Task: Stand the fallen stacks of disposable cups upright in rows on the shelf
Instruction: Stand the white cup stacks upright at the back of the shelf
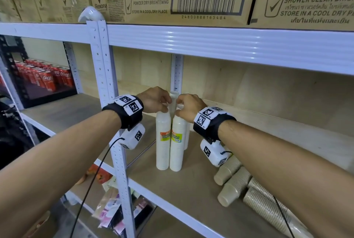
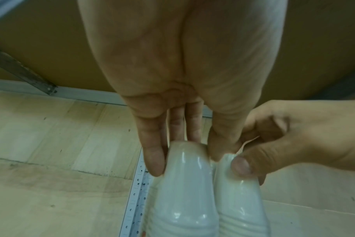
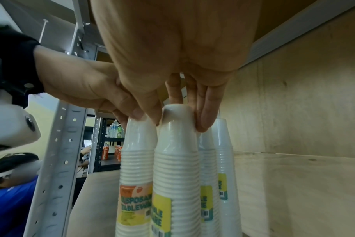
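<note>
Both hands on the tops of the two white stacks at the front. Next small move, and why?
Probably let go and reach for the brown stacks lying on the shelf. Left hand and right hand pinch the two white stacks, which already stand upright, touching, two more behind them.

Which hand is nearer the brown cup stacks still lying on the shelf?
Right. The right hand holds a white stack's top, its forearm passing directly over the brown cup stacks. The left hand is farther off, beyond the upright white stacks.
</note>
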